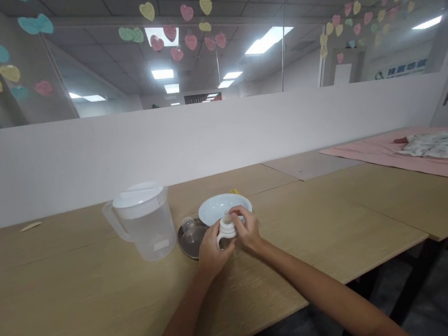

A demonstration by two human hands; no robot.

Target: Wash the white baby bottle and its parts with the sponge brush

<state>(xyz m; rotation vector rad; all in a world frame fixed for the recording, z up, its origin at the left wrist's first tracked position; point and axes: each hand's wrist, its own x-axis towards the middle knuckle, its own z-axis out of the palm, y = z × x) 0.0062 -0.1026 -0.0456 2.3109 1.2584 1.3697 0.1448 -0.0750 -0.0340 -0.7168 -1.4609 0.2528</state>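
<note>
Right now both hands close around a small baby bottle (227, 229) standing on the wooden table (79, 302), just in front of a pale bowl (221, 206). Its white collar has loop handles and a clear teat on top. The left hand (210, 251) grips its side; the right hand (247, 229) pinches the collar. A clear lidded pitcher (144, 222) stands to the left.

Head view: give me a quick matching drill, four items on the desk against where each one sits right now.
Things:
1. baby bottle
2. lidded pitcher
3. white bowl
4. pink cloth

Places:
A. far right of the desk
B. left of the dark tray
C. between the left hand and right hand
D. just behind the hands

Pairs: 1-C, 2-B, 3-D, 4-A
</note>
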